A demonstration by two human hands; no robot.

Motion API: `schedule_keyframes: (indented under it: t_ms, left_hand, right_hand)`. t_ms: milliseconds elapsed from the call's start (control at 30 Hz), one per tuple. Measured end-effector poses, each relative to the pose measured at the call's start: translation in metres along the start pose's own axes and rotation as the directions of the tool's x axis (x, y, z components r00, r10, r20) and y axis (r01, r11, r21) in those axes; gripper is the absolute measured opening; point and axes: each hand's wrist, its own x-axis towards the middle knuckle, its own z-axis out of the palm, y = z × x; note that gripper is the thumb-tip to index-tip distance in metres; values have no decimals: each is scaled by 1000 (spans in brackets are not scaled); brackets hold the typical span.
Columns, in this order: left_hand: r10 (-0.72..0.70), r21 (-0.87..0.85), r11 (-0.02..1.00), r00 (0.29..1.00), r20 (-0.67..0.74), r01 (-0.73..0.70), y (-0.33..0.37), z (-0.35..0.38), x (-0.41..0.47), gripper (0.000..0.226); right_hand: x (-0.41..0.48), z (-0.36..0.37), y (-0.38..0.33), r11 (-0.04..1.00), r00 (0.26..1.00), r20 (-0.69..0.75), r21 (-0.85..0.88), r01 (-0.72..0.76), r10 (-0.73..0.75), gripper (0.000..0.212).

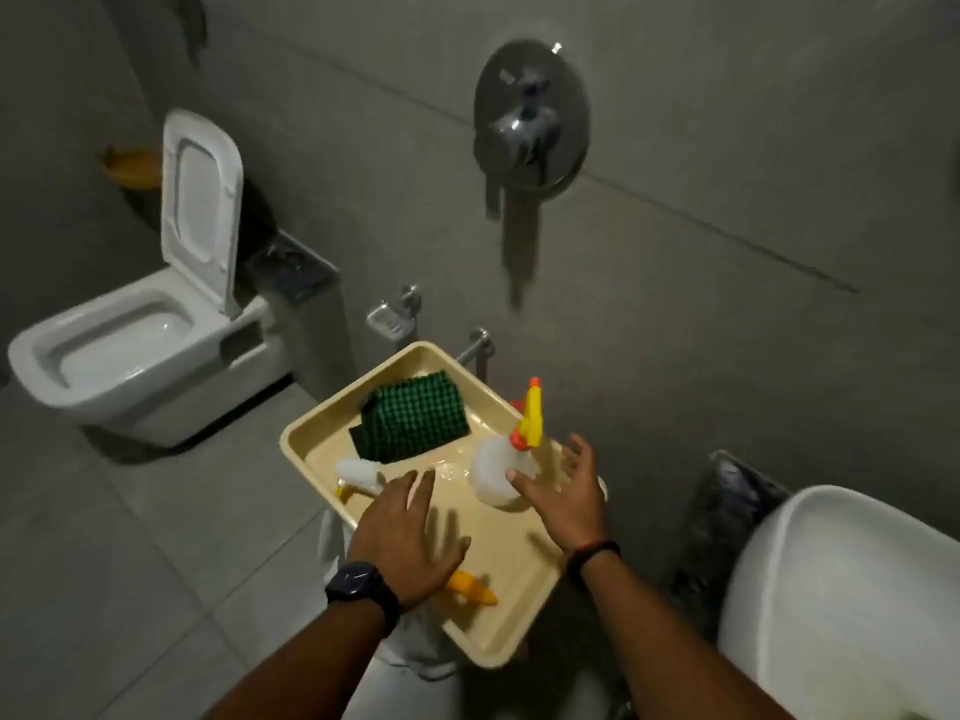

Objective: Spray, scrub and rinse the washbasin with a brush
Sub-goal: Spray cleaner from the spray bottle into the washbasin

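Observation:
A cream tray [498,636] sits on a stand in front of me. On it lie a green scouring pad [413,418], a white spray bottle [496,472] with a yellow and orange nozzle, and a brush with a white head [358,474] and a yellow handle [470,588]. My left hand [410,532] hovers flat over the brush, fingers spread, holding nothing. My right hand [569,493] is open just right of the spray bottle, its thumb at the bottle's side. The white washbasin [810,605] is at the lower right.
A white toilet [130,350] with its lid raised stands at the left. A chrome wall mixer [530,116] is mounted on the grey wall above the tray. A dark bin with a plastic liner [727,522] stands between tray and basin. Grey floor tiles lie at lower left.

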Motion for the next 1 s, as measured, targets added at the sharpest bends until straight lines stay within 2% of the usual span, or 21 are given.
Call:
schedule_keyframes:
  t_ms: [100, 200, 267, 567, 700, 767, 833, 900, 1000]
  left_hand:
    - [61, 119, 991, 998, 25, -63, -23, 35, 19, 101]
    - [124, 172, 977, 992, 23, -126, -35, 59, 31, 98]
    - [141, 193, 971, 990, 12, -140, -38, 65, 32, 95]
    - [119, 185, 974, 991, 66, -129, -40, 67, 33, 94]
    - [75, 164, 982, 988, 137, -97, -29, 54, 37, 98]
    - [144, 90, 984, 984, 106, -153, -1, 42, 38, 96]
    - [307, -18, 952, 951, 42, -306, 47, 31, 35, 88]
    - [479, -106, 872, 878, -22, -478, 104, 24, 27, 81]
    - [656, -181, 737, 754, -39, -651, 180, 20, 6, 78]
  right_hand:
    - [30, 27, 16, 998, 999, 34, 49, 28, -30, 92]
    - [59, 50, 26, 994, 996, -9, 71, 88, -87, 77]
    - [74, 60, 27, 983, 989, -31, 115, 145, -142, 75]
    - [104, 78, 13, 956, 970, -9, 167, 240, -242, 65]
    - [99, 58, -30, 923, 960, -93, 262, 281, -266, 62]
    - [93, 38, -61, 887, 947, -140, 332, 320, -289, 57]
    - [79, 6, -92, 858, 919, -195, 334, 390, -342, 42]
    - [57, -32, -122, 831, 883, -259, 313, 461, -392, 22]
    - [18, -91, -155, 807, 855, -317, 309, 503, -411, 18]
